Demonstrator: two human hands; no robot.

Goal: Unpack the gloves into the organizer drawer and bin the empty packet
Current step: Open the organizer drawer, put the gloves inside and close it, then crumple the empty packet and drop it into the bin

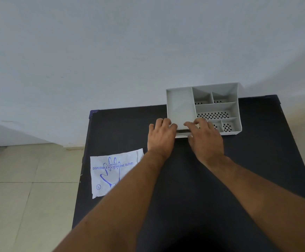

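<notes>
Both my hands curl on the grey plastic compartment organizer's (180, 106) near edge; grip unclear. My left hand (161, 137) is nearer the white printed glove packet (111, 171), lying at seven o'clock.

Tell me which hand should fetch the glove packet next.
Left, probably. The left hand is at the organizer front, on the same side as the glove packet at the table's left edge; the right hand would have to cross over.
</notes>
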